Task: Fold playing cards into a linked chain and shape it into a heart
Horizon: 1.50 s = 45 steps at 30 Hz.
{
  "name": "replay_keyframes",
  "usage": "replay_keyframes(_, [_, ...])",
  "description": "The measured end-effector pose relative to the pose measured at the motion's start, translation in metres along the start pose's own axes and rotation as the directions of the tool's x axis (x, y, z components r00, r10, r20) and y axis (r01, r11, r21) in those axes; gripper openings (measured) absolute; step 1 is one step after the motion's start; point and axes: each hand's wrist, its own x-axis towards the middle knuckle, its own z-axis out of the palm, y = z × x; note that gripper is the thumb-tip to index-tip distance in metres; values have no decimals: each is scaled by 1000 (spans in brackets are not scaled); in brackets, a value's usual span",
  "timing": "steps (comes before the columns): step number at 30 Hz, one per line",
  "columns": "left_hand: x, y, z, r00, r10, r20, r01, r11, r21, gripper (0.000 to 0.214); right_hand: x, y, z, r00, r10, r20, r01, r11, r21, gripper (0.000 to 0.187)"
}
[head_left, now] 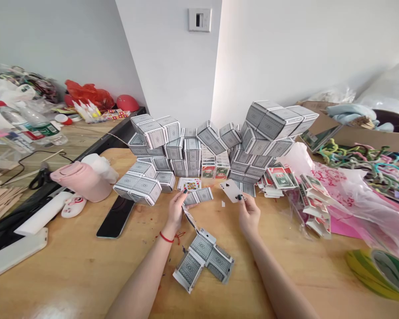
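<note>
1. Head view, and here's the left hand [176, 212], its thumb and fingers closed on grey-backed cards [201, 195], one strip reaching out to the right above the table [136, 266]. A light pinch near the edge looks wise: squeeze hard and thin card could crease.
2. Across to the right hand [249, 212], thumb and fingertips pinching the corner of a face-showing card [231, 190] with black pips, tilted in the air, well apart from the left hand's cards. I'd say steady that tilt first, then bring edges level before they meet.
3. Below, on the near table, lies the folded card piece [202, 257], flaps spread, touched by neither hand. Forearms do best to stay wide of it.
4. At the far side stand grey card blocks [193, 153], stacked and leaning, with face-up cards [190, 184] just in front. Low, slow elbows here; one nudge could topple that stack!
</note>
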Motion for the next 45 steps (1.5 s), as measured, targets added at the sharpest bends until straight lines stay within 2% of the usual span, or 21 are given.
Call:
replay_keyframes(5, [0, 0, 1, 1000, -14, -12, 14, 1000, 2, 17, -3, -2, 1, 995, 38, 95, -37, 999, -17, 24])
replay_keyframes(14, [0, 0, -1, 1000, -15, -15, 16, 998, 62, 16, -5, 6, 3, 966, 35, 257, -5, 993, -118, 25])
replay_keyframes(23, [1, -2, -5, 1000, -24, 9, 22, 993, 119, 18, 5, 9, -12, 945, -85, 316, 170, 953, -252, 28])
replay_keyframes(28, [2, -2, -6, 999, -36, 29, 32, 990, 139, 20, 12, 7, -18, 899, -177, 401, 301, 915, -270, 29])
replay_keyframes(32, [2, -2, -5, 997, -46, 54, 33, 974, 226, 20, 13, 5, -23, 852, -234, 468, 378, 894, -241, 31])
replay_keyframes(38, [1, -3, -2, 998, -54, 45, 41, 967, 251, 23, 7, 2, -20, 871, -189, 453, 310, 928, -209, 31])
replay_keyframes(45, [-2, -2, 0, 986, -106, 127, 66, 955, 289, 24, -5, 4, -7, 885, -152, 439, 259, 946, -194, 28])
